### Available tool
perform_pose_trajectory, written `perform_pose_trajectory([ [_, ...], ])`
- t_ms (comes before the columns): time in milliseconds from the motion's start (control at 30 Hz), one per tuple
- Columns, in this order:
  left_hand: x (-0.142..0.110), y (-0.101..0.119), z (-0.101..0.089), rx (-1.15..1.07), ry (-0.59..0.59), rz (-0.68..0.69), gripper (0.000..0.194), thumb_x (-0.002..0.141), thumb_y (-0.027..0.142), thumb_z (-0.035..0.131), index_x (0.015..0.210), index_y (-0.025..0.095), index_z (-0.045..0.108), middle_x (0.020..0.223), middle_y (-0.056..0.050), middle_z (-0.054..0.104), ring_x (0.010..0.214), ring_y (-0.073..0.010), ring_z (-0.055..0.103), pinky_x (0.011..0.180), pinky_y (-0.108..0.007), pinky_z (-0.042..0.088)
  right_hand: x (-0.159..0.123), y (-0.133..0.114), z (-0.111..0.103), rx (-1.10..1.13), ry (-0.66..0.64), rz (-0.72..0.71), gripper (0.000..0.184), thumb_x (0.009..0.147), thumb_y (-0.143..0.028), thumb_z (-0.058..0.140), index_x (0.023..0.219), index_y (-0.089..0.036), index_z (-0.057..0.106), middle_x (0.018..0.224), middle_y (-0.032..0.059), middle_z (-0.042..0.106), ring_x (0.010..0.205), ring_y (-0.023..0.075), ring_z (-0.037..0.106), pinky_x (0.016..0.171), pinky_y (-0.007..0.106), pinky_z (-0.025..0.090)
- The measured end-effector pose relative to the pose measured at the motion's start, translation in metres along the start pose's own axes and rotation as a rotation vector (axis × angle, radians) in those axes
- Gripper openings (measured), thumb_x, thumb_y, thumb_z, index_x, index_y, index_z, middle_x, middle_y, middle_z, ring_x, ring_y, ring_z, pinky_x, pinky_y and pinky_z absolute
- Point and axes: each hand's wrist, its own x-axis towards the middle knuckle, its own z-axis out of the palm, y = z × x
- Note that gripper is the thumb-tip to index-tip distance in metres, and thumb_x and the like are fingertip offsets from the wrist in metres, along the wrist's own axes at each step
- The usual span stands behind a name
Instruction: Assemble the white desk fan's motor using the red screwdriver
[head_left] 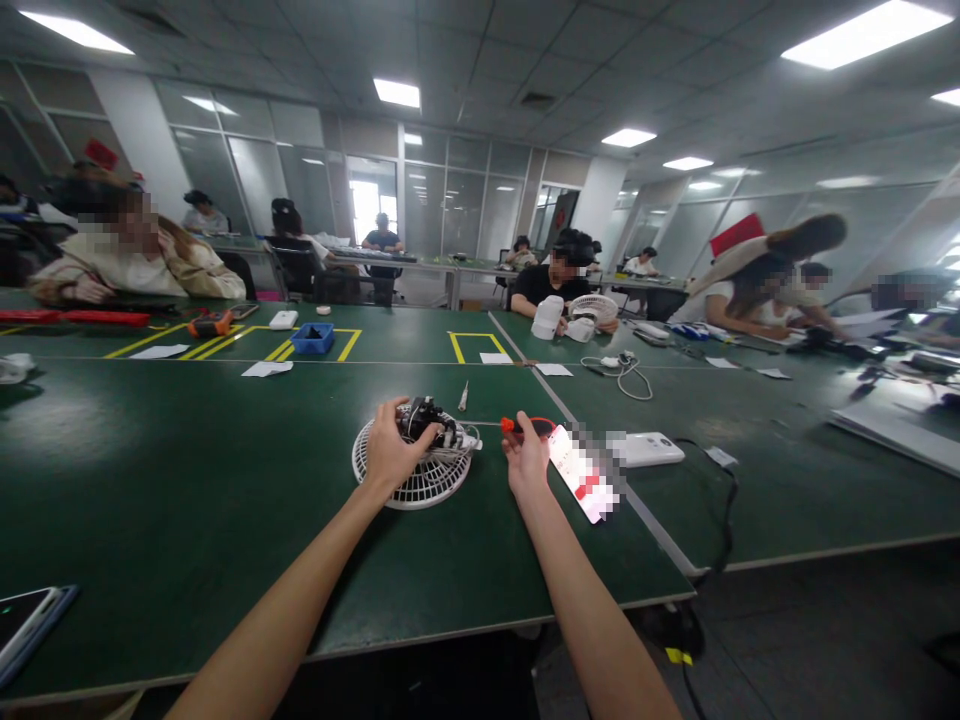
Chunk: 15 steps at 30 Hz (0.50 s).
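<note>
Head view, left hand [394,450]: our fingers grip the fan motor assembly [426,420]
Right hand [527,455]: our fingers close around the screwdriver [525,426]

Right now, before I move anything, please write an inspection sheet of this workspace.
Surface: dark green table, yellow tape lines toward the far side.
Job's things: black mechanism over a white round grille; red-and-black screwdriver, its tip contact unclear.
Clutter: lit phone beside the right hand, small slim tool beyond the grille, blue bin farther off.
Grippers: left hand's fingers grip the mechanism; right hand's fingers hold the screwdriver.
Cables: pale wires over the grille; dark cable at right; looped white cable beyond.
Surroundings: person opposite handling white fan parts; others at work around.
</note>
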Motion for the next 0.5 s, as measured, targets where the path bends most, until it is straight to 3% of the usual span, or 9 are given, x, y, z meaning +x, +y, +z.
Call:
perform_pose_trajectory([
  [100, 0.0001, 0.0006, 0.0003, 0.004, -0.014, 0.004, 0.058, 0.080, 0.052, 0.075, 0.126, 0.021, 0.058, 0.116, -0.010, 0.062, 0.106, -0.0278, 0.063, 0.096, -0.046, 0.051, -0.0013, 0.0005, -0.0004, -0.036, -0.007, 0.023, 0.036, 0.067, -0.032, 0.085, 0.080, -0.022, 0.053, 0.057, -0.0083, 0.059, 0.049, 0.0087, 0.056, 0.043, 0.016, 0.044],
  [300, 0.0012, 0.0027, -0.0010, 0.001, -0.025, -0.005, 0.061, 0.080, 0.055, 0.075, 0.128, 0.021, 0.060, 0.116, -0.010, 0.063, 0.106, -0.0288, 0.064, 0.097, -0.047, 0.051, 0.0005, -0.0017, -0.0013, 0.056, -0.077, 0.050, 0.016, 0.074, -0.018, 0.068, 0.078, -0.021, 0.053, 0.070, -0.0041, 0.067, 0.063, 0.0112, 0.066, 0.068, 0.026, 0.061],
  [400, 0.0016, 0.0023, -0.0015, 0.012, -0.030, -0.011, 0.060, 0.081, 0.057, 0.074, 0.128, 0.021, 0.062, 0.116, -0.010, 0.063, 0.106, -0.0289, 0.064, 0.097, -0.047, 0.051, 0.0013, -0.0007, -0.0007, 0.031, -0.089, 0.031, 0.022, 0.072, -0.018, 0.074, 0.081, -0.021, 0.053, 0.073, -0.0022, 0.071, 0.067, 0.0120, 0.069, 0.068, 0.024, 0.060],
  [500, 0.0013, 0.0011, -0.0015, 0.017, -0.034, -0.011, 0.058, 0.082, 0.056, 0.074, 0.127, 0.021, 0.063, 0.114, -0.009, 0.063, 0.103, -0.0279, 0.065, 0.094, -0.045, 0.052, 0.0007, 0.0012, -0.0001, -0.050, -0.064, -0.037, 0.040, 0.066, -0.028, 0.087, 0.086, -0.022, 0.053, 0.067, -0.0054, 0.068, 0.058, 0.0107, 0.065, 0.055, 0.019, 0.054],
])
